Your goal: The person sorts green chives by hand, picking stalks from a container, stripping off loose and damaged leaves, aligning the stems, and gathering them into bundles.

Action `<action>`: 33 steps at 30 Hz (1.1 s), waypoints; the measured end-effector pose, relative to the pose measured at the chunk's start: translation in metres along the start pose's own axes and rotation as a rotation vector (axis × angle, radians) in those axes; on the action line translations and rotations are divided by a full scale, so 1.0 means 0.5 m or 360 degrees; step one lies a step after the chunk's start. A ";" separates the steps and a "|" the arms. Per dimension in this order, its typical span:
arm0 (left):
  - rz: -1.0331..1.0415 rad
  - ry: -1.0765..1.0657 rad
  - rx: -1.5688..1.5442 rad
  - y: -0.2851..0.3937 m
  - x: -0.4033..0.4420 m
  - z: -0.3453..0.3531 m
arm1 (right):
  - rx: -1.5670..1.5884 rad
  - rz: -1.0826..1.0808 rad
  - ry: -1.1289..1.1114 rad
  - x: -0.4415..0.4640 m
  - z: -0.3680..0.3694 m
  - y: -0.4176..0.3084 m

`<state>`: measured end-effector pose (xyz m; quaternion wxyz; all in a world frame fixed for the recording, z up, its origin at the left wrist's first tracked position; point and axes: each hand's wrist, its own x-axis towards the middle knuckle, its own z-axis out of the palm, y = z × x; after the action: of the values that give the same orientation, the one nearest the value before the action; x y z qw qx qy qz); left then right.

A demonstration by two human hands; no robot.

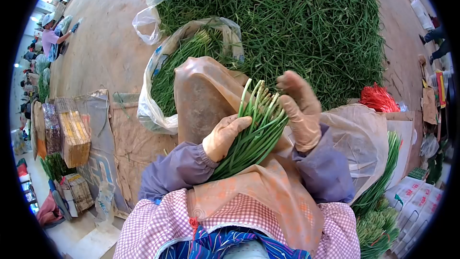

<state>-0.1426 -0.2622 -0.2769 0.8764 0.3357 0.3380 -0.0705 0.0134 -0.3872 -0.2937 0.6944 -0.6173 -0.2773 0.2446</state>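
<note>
A bunch of green stalks (254, 139) with pale cut ends pointing up lies over my lap. My left hand (224, 136), in a thin glove, is wrapped round the bunch from the left, thumb on top. On the right side of the stalks' pale ends is my right hand (302, 110), also gloved, its fingers raised and apart, slightly blurred. A translucent plastic sheet (201, 98) covers my knee and lap. Just beyond it stands an open plastic bag (146, 91) with more green stalks inside.
A large heap of green stalks (306, 33) spreads ahead. Red ties (378, 98) lie at its right corner. Tied bundles (378, 228) are at the lower right. Boxes (72, 134) stand at the left. A person (51, 38) is at the far left; another's legs (437, 43) show far right.
</note>
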 end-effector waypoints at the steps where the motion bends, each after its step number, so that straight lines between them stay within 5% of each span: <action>1: 0.0016 -0.0031 0.0012 -0.001 0.000 -0.002 | -0.0474 -0.0360 -0.0062 0.010 -0.018 -0.022; 3: 0.0051 -0.0064 0.0016 -0.008 -0.001 -0.005 | -0.1331 -0.0875 -0.0309 0.028 -0.030 -0.083; 6: 0.0142 -0.0091 0.0045 -0.021 0.009 -0.008 | -0.2076 -0.0565 -0.0559 0.009 0.023 -0.085; 10: 0.0202 -0.0018 0.0134 -0.029 0.004 -0.009 | -0.1444 -0.0349 -0.0561 0.009 0.034 -0.033; 13: 0.0206 -0.0030 0.0138 -0.027 0.006 -0.007 | -0.1767 -0.0839 -0.0352 0.006 0.028 -0.011; 16: 0.0103 -0.0064 0.0064 -0.024 0.008 -0.013 | -0.1585 -0.1033 0.0027 0.055 -0.047 0.012; 19: 0.0112 -0.0077 -0.0034 -0.019 0.001 -0.016 | -0.0563 -0.0128 0.0970 0.132 -0.177 0.005; 22: 0.0151 -0.0059 0.0009 -0.022 0.007 -0.020 | -0.0720 -0.0132 0.0452 0.125 -0.219 0.016; 25: 0.0119 -0.0079 0.0005 -0.015 0.006 -0.011 | -0.0243 0.0514 -0.0312 0.078 -0.107 -0.055; 26: 0.0081 -0.0106 0.0001 -0.017 0.009 -0.015 | -0.0251 0.0462 -0.0512 0.077 -0.097 -0.036; 30: -0.0011 -0.0071 -0.0080 -0.014 0.010 -0.027 | -0.1003 0.0275 -0.0906 0.086 -0.050 -0.033; 31: -0.0029 -0.0037 -0.0119 -0.011 0.009 -0.026 | -0.0953 -0.0069 -0.0784 0.082 -0.045 -0.017; 33: 0.0026 -0.0068 -0.0195 -0.010 0.007 -0.023 | -0.0931 -0.0058 -0.0624 0.081 -0.045 -0.012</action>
<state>-0.1477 -0.2584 -0.2881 0.9029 0.2824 0.3201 -0.0496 0.0583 -0.3768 -0.2863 0.4260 -0.7264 -0.4746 0.2561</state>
